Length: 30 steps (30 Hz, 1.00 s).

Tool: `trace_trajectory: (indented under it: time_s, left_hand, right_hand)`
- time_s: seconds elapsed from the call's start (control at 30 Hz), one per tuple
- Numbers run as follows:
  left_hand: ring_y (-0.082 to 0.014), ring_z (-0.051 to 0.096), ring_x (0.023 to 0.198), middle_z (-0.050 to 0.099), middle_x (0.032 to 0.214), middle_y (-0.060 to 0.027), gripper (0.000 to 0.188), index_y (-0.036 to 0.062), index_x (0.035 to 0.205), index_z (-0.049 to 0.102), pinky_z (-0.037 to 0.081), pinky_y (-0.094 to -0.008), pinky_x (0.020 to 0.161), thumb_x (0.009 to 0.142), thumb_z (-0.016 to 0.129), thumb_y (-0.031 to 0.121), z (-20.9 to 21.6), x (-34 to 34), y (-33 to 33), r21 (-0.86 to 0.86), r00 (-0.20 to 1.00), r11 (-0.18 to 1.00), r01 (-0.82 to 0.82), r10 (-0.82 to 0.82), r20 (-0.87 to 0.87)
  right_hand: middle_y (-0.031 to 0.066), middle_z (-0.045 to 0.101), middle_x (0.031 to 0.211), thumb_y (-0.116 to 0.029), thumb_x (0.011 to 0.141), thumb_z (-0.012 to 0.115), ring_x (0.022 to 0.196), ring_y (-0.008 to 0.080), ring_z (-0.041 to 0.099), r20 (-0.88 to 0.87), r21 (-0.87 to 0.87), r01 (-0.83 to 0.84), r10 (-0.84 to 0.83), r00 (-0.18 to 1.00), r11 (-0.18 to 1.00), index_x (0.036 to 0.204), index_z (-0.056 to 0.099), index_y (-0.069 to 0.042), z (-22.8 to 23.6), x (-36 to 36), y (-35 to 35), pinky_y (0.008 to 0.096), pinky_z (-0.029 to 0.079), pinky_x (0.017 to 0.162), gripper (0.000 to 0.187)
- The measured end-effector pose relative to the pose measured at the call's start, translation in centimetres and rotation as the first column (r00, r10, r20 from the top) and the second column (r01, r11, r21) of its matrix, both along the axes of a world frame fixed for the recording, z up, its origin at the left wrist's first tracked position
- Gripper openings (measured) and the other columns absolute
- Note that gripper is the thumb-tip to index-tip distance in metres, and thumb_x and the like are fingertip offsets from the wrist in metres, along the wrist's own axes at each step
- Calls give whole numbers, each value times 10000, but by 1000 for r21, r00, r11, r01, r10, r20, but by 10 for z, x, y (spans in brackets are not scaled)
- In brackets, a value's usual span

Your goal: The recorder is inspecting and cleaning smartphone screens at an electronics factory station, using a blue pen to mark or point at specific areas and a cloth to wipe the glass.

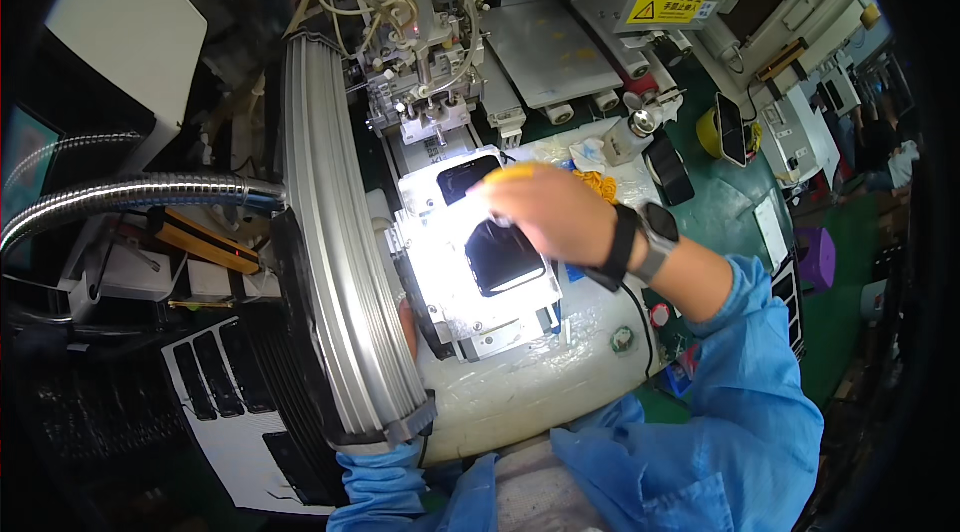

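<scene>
Under a strong glare, a white metal fixture (pixel 430 267) carries a dark glass phone panel (pixel 503 257) near its middle and a smaller black panel (pixel 462 178) at its far end. Just above the larger panel is my right hand (pixel 550 212), blurred, its fingers bent down and together, with a yellow cover on one finger. Whatever the fingertips hold is lost in the glare. Only a sliver of my left hand (pixel 408 328) shows beside the fixture's left side. The silver ribbed aluminium rail (pixel 345 232) hides the rest, fingers included.
Behind the fixture stands a machine head (pixel 425 62) with tubes and clamps. A flexible metal hose (pixel 150 194) crosses from the left. A bottle (pixel 625 140), a yellow cloth (pixel 598 184) and a black case (pixel 668 168) sit at the right. White trays (pixel 225 442) holding black panels lie at lower left.
</scene>
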<state>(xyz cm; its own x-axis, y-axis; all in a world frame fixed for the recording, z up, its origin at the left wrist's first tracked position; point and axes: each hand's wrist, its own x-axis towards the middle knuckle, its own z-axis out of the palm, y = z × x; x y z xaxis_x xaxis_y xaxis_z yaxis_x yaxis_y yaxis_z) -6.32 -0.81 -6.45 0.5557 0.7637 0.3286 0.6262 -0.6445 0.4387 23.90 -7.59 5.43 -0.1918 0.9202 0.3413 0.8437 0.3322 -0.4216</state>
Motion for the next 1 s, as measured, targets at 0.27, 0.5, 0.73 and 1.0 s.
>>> trace_trajectory:
  time_s: [0.27,0.5,0.73,1.0]
  left_hand:
    - [-428,353,1408,456,1474,-212,500,-11,1301,574,250,-532,1168,814,661,61,-3,2,1,4,1000,1000,-21,21,-14]
    - [-410,357,1412,465,1470,-204,499,-9,1294,577,255,-527,1165,809,671,52,-5,4,0,-17,1000,999,-28,28,-4]
    - [-413,360,1409,469,1467,-204,489,-13,1289,584,254,-524,1162,812,665,59,0,2,0,-8,1000,1000,-25,25,2]
    - [-420,361,1407,470,1469,-206,492,-19,1291,583,245,-522,1163,810,657,55,1,6,1,-22,1000,1000,-19,19,10]
  right_hand:
    - [142,666,1175,7,836,587,1026,327,663,-37,-78,-128,126,991,989,1255,591,-61,20,-22,-76,406,554,862,425]
    - [187,685,1014,-20,859,619,977,382,645,-97,51,90,-84,992,995,1100,647,4,14,24,22,430,509,874,244]
    - [178,684,1045,-8,846,598,991,362,640,-2,45,38,-38,999,998,1084,646,15,2,19,47,427,502,895,243]
    - [153,667,1161,8,796,605,1089,326,617,104,41,43,-47,994,998,1162,623,-4,0,8,16,406,485,961,367]
